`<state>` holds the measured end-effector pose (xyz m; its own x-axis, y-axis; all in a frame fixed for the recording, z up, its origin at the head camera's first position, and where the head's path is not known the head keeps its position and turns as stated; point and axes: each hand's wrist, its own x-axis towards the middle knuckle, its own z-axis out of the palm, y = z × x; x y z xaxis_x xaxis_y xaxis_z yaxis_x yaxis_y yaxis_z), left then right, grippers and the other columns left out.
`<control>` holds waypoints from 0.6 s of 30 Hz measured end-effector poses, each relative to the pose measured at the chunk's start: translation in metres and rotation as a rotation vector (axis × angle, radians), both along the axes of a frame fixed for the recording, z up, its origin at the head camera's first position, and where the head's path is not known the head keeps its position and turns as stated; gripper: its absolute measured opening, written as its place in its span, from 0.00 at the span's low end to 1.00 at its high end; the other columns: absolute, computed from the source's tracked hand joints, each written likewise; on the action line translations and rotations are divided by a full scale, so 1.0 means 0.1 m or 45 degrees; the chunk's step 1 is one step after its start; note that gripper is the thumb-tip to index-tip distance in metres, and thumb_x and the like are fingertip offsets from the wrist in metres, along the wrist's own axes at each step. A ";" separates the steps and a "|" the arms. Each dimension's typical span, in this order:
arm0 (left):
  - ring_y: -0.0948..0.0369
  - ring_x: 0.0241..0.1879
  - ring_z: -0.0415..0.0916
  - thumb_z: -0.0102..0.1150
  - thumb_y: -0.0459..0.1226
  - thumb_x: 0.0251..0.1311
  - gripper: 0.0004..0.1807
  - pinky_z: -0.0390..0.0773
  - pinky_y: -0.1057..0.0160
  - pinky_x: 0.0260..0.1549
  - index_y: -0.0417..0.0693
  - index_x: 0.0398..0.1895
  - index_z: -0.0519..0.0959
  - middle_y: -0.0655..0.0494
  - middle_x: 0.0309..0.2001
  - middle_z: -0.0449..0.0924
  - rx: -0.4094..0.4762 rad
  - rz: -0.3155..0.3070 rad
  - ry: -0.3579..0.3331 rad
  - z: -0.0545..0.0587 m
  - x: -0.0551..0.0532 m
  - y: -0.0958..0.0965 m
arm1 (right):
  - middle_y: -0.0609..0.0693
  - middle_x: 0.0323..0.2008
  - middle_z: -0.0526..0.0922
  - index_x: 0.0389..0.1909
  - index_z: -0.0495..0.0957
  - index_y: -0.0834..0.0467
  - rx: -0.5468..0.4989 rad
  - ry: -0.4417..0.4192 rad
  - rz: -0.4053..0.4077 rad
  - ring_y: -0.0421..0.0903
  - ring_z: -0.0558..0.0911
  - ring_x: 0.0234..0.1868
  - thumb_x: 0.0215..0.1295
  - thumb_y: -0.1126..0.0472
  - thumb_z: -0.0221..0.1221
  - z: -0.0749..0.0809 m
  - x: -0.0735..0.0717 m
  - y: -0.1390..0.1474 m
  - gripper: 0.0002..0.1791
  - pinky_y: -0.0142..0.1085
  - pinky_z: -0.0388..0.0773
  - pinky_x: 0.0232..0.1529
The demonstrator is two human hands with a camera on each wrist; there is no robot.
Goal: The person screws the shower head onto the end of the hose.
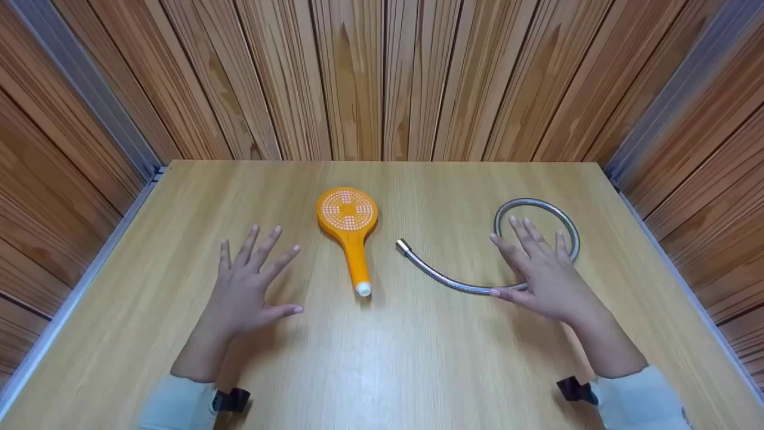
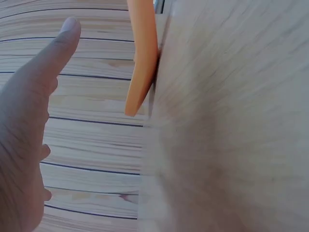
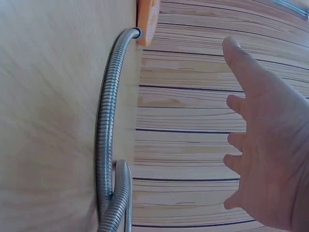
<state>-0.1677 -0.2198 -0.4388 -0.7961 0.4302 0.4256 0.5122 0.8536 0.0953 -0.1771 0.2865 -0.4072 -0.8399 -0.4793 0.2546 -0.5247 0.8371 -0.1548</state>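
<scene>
An orange shower head (image 1: pixel 356 258) lies face up on the table, its white threaded-looking end toward me. To its right lies a coiled metal shower hose (image 1: pixel 444 279), one end fitting pointing at the shower head. My left hand (image 1: pixel 243 292) hovers left of the shower head with fingers spread, holding nothing; the left wrist view shows the orange handle (image 2: pixel 144 43) apart from the thumb. Above the hose's loop my right hand (image 1: pixel 546 278) is spread too. In the right wrist view, a gap separates that palm from the hose (image 3: pixel 107 125). The hose's other end is hidden.
The wooden table (image 1: pixel 370 370) is bounded at the back by a wood-plank wall (image 1: pixel 352 77). Plank side walls stand left and right, with metal rails (image 1: pixel 662 89) at the corners. A black strap piece (image 1: pixel 231 400) sits at each cuff.
</scene>
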 end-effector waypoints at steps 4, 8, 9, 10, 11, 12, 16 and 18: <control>0.44 0.75 0.38 0.69 0.67 0.40 0.52 0.33 0.26 0.62 0.65 0.73 0.63 0.52 0.77 0.46 0.018 -0.055 0.004 -0.04 -0.07 0.07 | 0.61 0.76 0.46 0.75 0.56 0.47 -0.051 0.008 0.018 0.62 0.45 0.75 0.55 0.34 0.64 -0.06 -0.03 -0.05 0.50 0.68 0.36 0.67; 0.44 0.75 0.39 0.68 0.67 0.42 0.51 0.35 0.26 0.62 0.64 0.72 0.64 0.52 0.77 0.46 0.014 -0.102 -0.020 -0.10 -0.11 0.14 | 0.59 0.76 0.46 0.76 0.55 0.47 -0.086 -0.019 0.051 0.59 0.44 0.76 0.55 0.34 0.64 -0.12 -0.06 -0.14 0.50 0.64 0.37 0.69; 0.44 0.75 0.40 0.68 0.67 0.42 0.51 0.36 0.25 0.62 0.63 0.72 0.65 0.52 0.77 0.46 0.015 -0.110 -0.023 -0.11 -0.12 0.16 | 0.59 0.76 0.46 0.76 0.55 0.47 -0.096 -0.030 0.060 0.59 0.44 0.76 0.56 0.35 0.65 -0.13 -0.07 -0.16 0.50 0.64 0.37 0.69; 0.44 0.75 0.40 0.68 0.67 0.42 0.51 0.37 0.25 0.62 0.63 0.72 0.65 0.52 0.77 0.46 0.020 -0.117 -0.028 -0.11 -0.13 0.17 | 0.58 0.76 0.46 0.76 0.55 0.47 -0.104 -0.039 0.067 0.58 0.44 0.76 0.55 0.35 0.65 -0.13 -0.07 -0.18 0.50 0.63 0.37 0.70; 0.44 0.75 0.40 0.68 0.67 0.42 0.51 0.36 0.25 0.62 0.63 0.72 0.65 0.52 0.77 0.46 0.023 -0.125 -0.036 -0.12 -0.14 0.19 | 0.58 0.76 0.46 0.75 0.56 0.47 -0.114 -0.045 0.073 0.58 0.44 0.76 0.55 0.35 0.65 -0.14 -0.08 -0.20 0.50 0.63 0.37 0.70; 0.44 0.75 0.40 0.68 0.67 0.42 0.51 0.36 0.25 0.62 0.63 0.72 0.65 0.52 0.77 0.46 0.029 -0.133 -0.043 -0.12 -0.15 0.21 | 0.58 0.76 0.47 0.75 0.56 0.48 -0.124 -0.046 0.081 0.58 0.45 0.76 0.55 0.35 0.66 -0.14 -0.08 -0.21 0.50 0.63 0.38 0.70; 0.45 0.75 0.40 0.68 0.67 0.42 0.51 0.37 0.25 0.61 0.64 0.72 0.64 0.52 0.77 0.45 0.042 -0.166 -0.040 -0.12 -0.23 0.28 | 0.58 0.76 0.48 0.75 0.57 0.49 -0.163 -0.046 0.098 0.59 0.47 0.75 0.53 0.36 0.67 -0.15 -0.11 -0.25 0.51 0.64 0.42 0.69; 0.45 0.75 0.40 0.67 0.67 0.42 0.52 0.37 0.25 0.61 0.66 0.73 0.62 0.53 0.77 0.45 0.041 -0.181 -0.030 -0.12 -0.27 0.32 | 0.58 0.76 0.48 0.75 0.57 0.49 -0.180 -0.058 0.103 0.59 0.47 0.75 0.53 0.35 0.67 -0.16 -0.13 -0.27 0.51 0.63 0.42 0.69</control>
<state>-0.1945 -0.1874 -0.4511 -0.7382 0.5258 0.4225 0.6248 0.7690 0.1348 -0.1896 0.2598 -0.4235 -0.8122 -0.5078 0.2870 -0.5792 0.7607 -0.2930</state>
